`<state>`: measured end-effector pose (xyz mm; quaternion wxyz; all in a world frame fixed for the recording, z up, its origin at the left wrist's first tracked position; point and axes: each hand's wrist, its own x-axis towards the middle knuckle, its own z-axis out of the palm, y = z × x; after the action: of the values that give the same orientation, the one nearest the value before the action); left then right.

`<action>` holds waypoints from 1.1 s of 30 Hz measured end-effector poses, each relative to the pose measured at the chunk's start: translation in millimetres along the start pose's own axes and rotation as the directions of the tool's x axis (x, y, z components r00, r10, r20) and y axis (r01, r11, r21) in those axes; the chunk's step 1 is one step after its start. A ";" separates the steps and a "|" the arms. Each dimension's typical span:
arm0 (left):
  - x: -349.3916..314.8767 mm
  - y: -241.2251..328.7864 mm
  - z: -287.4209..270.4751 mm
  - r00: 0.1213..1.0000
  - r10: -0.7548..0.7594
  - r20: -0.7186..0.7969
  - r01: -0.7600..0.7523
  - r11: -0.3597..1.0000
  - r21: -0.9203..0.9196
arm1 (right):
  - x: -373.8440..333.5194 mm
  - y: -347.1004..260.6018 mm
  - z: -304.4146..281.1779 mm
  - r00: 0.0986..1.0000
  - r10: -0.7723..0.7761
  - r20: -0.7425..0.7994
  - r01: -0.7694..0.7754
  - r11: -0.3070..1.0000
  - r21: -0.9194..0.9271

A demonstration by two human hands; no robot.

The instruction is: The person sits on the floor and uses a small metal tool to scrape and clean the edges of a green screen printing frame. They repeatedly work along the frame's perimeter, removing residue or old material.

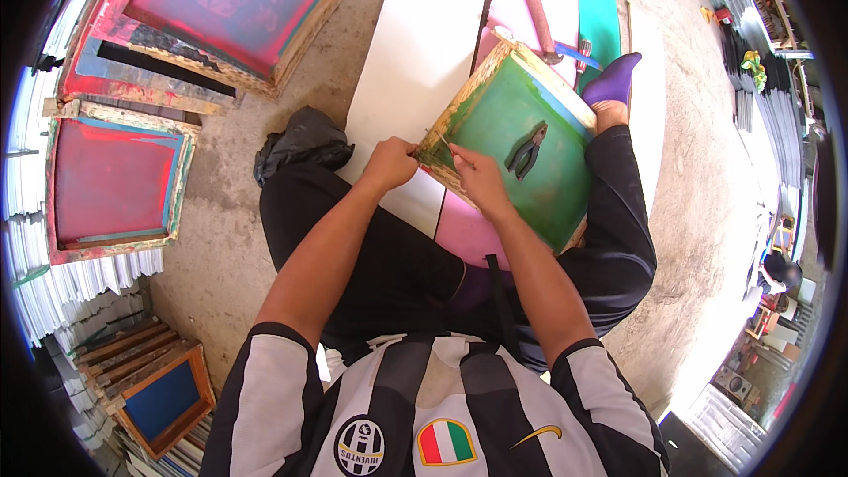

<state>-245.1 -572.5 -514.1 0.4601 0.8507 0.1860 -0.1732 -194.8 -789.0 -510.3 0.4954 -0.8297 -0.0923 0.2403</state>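
Between my legs a wooden screen-printing frame [552,146] with green mesh lies tilted on the boards. At its near left corner, my left hand [391,166] is closed with the fingertips on the wooden edge. Just right of it, my right hand [480,178] is closed in a pinch over the inner side of the same corner. Something thin and pale shows by its fingertips, too small to name. Dark-handled pliers [526,152] rest on the green mesh. Beyond the frame's far edge lie a hammer [539,18] and a screwdriver [583,62].
White and pink boards [415,44] lie under the frame. My purple-socked foot [612,79] is at its right side. A black plastic bag [305,146] sits by my left knee. Red-meshed frames [115,178] stand at left, above stacked sheets [79,287]. A blue-meshed frame [165,402] is lower left.
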 end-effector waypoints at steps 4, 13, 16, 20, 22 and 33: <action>-2.3 -1.6 0.3 0.999 -0.002 -0.048 0.002 1.000 0.005 | -26.2 -15.2 1.4 0.997 -0.070 0.045 0.082 0.918 -0.388; -1.5 -1.3 -0.1 0.999 0.015 -0.040 -0.014 0.999 0.040 | -30.9 -34.3 2.9 0.999 -0.039 0.027 0.047 0.889 -0.456; -1.5 -1.0 -1.4 0.999 0.035 -0.018 -0.034 0.998 0.059 | -30.6 -47.9 5.8 0.999 -0.008 0.038 0.028 0.832 -0.554; -3.0 -1.4 -1.0 0.998 0.054 -0.022 -0.052 0.994 0.099 | -30.2 -59.5 16.8 0.990 0.130 0.050 -0.065 0.749 -0.659; -2.3 5.4 -4.4 0.999 0.046 0.013 -0.047 0.993 0.110 | -28.2 -32.1 20.6 0.999 0.037 0.007 -0.028 0.864 -0.503; 4.1 -7.5 0.7 0.997 0.078 -0.013 -0.076 0.990 0.115 | -17.5 -16.0 2.5 0.938 0.304 0.163 -0.322 0.942 0.098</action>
<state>-245.2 -568.7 -521.8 0.4153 0.8838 0.1467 -0.1580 -209.8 -786.0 -492.0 0.4927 -0.7819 0.0203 0.3814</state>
